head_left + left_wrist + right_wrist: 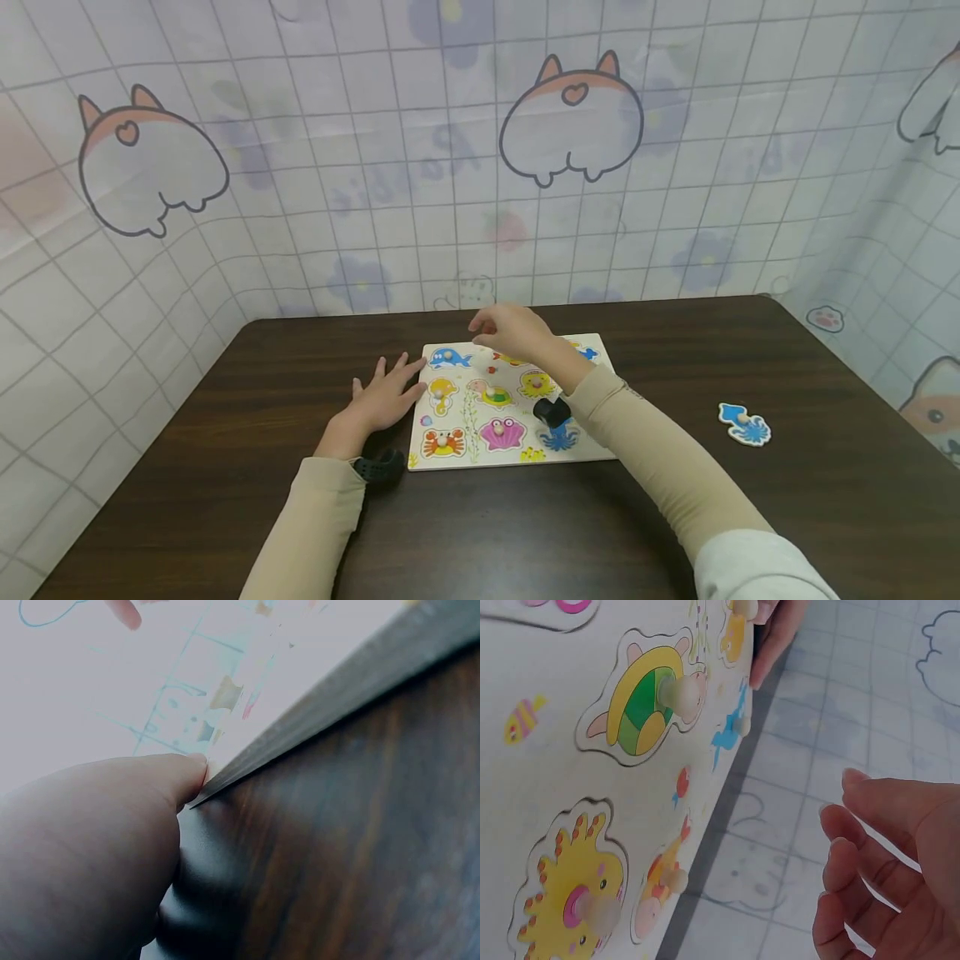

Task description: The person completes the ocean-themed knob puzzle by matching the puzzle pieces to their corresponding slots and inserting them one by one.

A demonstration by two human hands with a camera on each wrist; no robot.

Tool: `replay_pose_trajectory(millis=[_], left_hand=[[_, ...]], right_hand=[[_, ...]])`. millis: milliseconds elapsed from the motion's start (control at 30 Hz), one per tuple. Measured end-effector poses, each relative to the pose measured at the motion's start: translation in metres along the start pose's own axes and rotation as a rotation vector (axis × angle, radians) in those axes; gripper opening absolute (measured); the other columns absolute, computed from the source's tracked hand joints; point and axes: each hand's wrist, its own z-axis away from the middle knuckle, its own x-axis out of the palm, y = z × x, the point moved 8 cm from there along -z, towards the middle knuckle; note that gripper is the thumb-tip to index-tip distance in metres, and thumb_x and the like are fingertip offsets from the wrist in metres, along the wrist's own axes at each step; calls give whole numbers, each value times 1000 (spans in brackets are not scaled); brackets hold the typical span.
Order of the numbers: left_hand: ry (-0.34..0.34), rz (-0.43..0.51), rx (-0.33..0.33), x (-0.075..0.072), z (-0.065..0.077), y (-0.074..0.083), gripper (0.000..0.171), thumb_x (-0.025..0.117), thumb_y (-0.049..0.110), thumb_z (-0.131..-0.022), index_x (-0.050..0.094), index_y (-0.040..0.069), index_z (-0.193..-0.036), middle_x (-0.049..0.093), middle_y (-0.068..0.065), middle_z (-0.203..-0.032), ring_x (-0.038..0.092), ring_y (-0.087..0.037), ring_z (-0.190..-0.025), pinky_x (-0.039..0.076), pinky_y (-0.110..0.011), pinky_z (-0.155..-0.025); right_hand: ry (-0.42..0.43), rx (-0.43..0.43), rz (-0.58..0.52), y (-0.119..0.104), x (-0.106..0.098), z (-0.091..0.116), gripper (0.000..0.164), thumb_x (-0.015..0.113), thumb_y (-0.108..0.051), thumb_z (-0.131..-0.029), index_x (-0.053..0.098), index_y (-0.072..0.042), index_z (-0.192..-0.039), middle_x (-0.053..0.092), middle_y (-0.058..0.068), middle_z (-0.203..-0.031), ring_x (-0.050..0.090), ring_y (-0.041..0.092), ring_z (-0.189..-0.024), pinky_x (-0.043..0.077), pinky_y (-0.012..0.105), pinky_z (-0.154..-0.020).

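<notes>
A wooden peg puzzle board (442,463) lies on the table, with sea-animal pieces in it. My left hand (381,402) rests at its left edge, fingers spread and fairly straight; in the left wrist view the thumb (184,776) touches the board's side. Above the far edge my right hand (517,332) hovers with loosely curved fingers, and in the right wrist view nothing is between its fingers (844,862). Knobbed pieces on the board include a blue whale (447,357), a green turtle (641,705), a pink shell (502,433) and a red crab (444,442).
A loose blue-and-white puzzle piece (745,425) with a knob lies on the dark table (480,525), right of the board. A patterned tile-print sheet (420,217) stands behind the table and along its sides. The right forearm (645,450) passes over the board's right part.
</notes>
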Motion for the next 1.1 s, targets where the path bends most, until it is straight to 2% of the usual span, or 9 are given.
replay_pose_trajectory(millis=[200,400,633,867,1100], left_hand=[[-4,-1,12,1,1,2,60,45,39,-110,29,18,-164,12,-17,-170,-4,-49,-153,-7,-80,-109],[-4,-2,3,1,2,2,60,46,39,-110,30,18,-164,12,-17,-170,-3,-49,-153,-7,-79,-109],[3,-15,5,0,0,1,60,46,40,-110,30,18,-164,13,-18,-169,-2,-50,-153,-6,-80,-109],[-4,-11,5,2,1,0,60,45,39,-110,29,18,-164,12,-18,-170,-3,-50,-152,-7,-80,-108],[8,-18,2,0,1,1,60,46,39,-110,30,18,-164,13,-18,-170,-2,-50,-153,-6,-79,-109]], right_hand=[[34,-26,1,5,-11,19,25,69,-22,-101,74,-10,-123,69,0,-98,62,17,-86,51,36,-76],[116,-82,-10,12,-27,42,22,70,-21,-100,75,-12,-119,70,-1,-93,59,15,-76,49,33,-70],[210,-162,-43,12,-46,69,21,71,-14,-99,76,-8,-118,71,0,-94,54,17,-74,47,32,-68],[254,-273,-96,15,-59,91,22,72,-5,-96,75,-4,-117,72,1,-95,53,16,-73,47,31,-66],[264,-293,-95,29,-71,114,22,74,-4,-95,76,-5,-117,71,-1,-96,53,15,-75,47,28,-65]])
